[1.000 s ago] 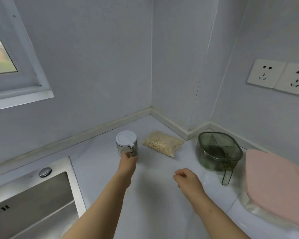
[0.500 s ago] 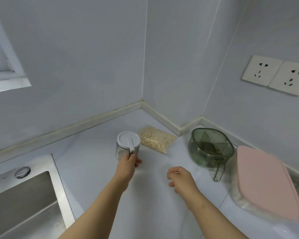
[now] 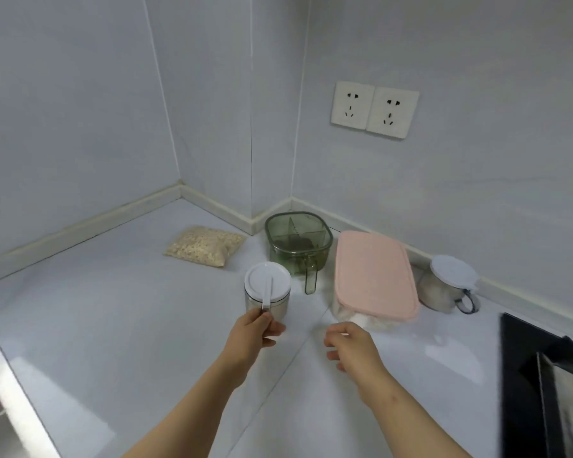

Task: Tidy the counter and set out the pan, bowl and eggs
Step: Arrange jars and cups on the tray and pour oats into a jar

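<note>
Sink [image 3: 10,401] cut off by the left edge, black stove [image 3: 543,391] cut off at the right, jar [image 3: 267,292] handle's end hidden in left hand [image 3: 250,335], pink-lidded box [image 3: 372,276] contents hidden, green container [image 3: 298,242] contents unclear.

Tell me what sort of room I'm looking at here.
Probably a home kitchen: a white counter with a steel sink rim at left, a black cooktop at right, and a white-lidded jar by the wall.

Bare left hand [image 3: 252,335] and right hand [image 3: 353,347], both forearms [image 3: 192,411] bare as well
</note>
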### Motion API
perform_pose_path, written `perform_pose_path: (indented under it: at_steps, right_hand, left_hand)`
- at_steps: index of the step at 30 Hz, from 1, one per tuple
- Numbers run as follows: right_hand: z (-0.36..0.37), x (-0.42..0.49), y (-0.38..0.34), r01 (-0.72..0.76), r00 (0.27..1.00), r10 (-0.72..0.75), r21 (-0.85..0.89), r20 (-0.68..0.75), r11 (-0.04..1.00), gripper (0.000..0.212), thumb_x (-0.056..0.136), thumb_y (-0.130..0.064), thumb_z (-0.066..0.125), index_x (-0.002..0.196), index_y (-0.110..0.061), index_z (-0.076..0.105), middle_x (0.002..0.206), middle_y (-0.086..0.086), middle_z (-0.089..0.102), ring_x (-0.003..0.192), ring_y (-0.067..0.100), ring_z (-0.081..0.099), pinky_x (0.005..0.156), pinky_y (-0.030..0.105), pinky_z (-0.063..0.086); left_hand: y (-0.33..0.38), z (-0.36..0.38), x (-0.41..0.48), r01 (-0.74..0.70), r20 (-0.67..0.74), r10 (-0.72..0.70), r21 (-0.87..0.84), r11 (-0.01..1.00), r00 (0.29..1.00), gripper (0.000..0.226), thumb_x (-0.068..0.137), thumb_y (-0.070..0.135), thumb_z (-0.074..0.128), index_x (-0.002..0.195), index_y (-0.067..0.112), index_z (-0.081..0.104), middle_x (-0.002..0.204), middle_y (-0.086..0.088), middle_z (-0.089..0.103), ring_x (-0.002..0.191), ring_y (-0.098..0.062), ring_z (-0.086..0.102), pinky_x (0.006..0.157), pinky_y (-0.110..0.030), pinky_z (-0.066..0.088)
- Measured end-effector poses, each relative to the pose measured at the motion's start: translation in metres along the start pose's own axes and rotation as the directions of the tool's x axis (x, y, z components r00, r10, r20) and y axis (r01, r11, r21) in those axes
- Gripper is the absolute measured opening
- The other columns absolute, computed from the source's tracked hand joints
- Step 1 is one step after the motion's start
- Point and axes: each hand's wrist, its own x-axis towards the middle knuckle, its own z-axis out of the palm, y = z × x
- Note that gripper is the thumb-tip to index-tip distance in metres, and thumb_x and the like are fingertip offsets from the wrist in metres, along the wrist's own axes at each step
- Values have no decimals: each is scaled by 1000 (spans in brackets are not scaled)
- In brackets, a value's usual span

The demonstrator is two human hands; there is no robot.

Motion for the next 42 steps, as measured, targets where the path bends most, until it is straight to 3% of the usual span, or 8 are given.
perform_pose_path:
  at_steps: [10, 19, 27, 30, 32, 34, 39, 42]
  right_hand:
    - [-92, -13, 39, -12, 995, 15, 25, -99, 1000, 12, 87, -9, 52, 83, -19, 59, 85, 1, 60, 69, 17, 57, 67, 26, 42]
    - [-163, 2, 60, 7, 988, -3, 20, -156, 1000, 14, 89, -10, 50, 82, -21, 56, 86, 1, 58, 72, 18, 57, 73, 29, 42]
    - [-196, 42, 32, 58, 962, -94, -144, -257, 988, 20, 87, -11, 48, 70, -19, 44, 76, 5, 49, 74, 25, 49, 68, 29, 39]
    - [-200, 55, 22, 64, 932, -130, -199, -337, 978, 4, 89, -12, 45, 91, -9, 47, 88, 11, 48, 77, 26, 45, 51, 25, 30]
    - [-202, 63, 19, 62, 923, -122, -173, -365, 983, 28, 92, -13, 45, 117, -2, 44, 102, 14, 48, 83, 27, 46, 51, 26, 30]
    - [-204, 70, 19, 52, 931, -96, -133, -352, 990, 35, 92, -14, 45, 125, -2, 39, 104, 13, 46, 85, 27, 45, 59, 28, 36]
    - [-204, 79, 18, 15, 927, -84, -187, -365, 982, 6, 92, -15, 45, 94, -10, 44, 90, 11, 48, 79, 28, 46, 65, 30, 40]
    - [-206, 77, 18, 19, 944, -88, -213, -317, 977, 17, 93, -20, 46, 79, -11, 46, 96, 12, 48, 80, 27, 46, 68, 39, 47]
  left_hand:
    - [-18, 92, -37, 16, 107, -19, 26, 1000, 994, 29, 97, 6, 37, 72, 7, 52, 70, -7, 67, 76, -19, 63, 68, -26, 48]
    - [-25, 125, -61, 0, 20, 1, -67, 998, 1000, 34, 96, -2, 34, 66, 3, 49, 44, -1, 56, 68, -26, 63, 70, -31, 50]
    - [-26, 136, -67, 14, 2, -14, -54, 998, 1000, 33, 96, 1, 34, 66, 5, 49, 49, -3, 61, 73, -25, 64, 67, -29, 48]
    - [-25, 136, -67, 25, -10, -25, -17, 1000, 1000, 33, 95, 2, 35, 66, 6, 48, 48, 0, 61, 72, -24, 63, 62, -27, 47]
    - [-24, 137, -67, 43, -23, -43, 15, 999, 999, 32, 95, 2, 35, 66, 6, 49, 51, 0, 62, 71, -21, 63, 61, -26, 46]
    - [-22, 136, -67, 58, -23, -58, 36, 998, 998, 32, 95, 3, 36, 67, 7, 50, 62, -7, 63, 70, -18, 64, 62, -25, 46]
    - [-22, 137, -67, 64, -31, -62, 43, 997, 998, 31, 94, 2, 36, 67, 7, 50, 65, -8, 56, 68, -16, 65, 61, -25, 44]
    - [-21, 137, -67, 68, -39, -66, 65, 996, 997, 31, 94, 3, 35, 67, 8, 50, 58, -3, 59, 68, -19, 63, 60, -26, 42]
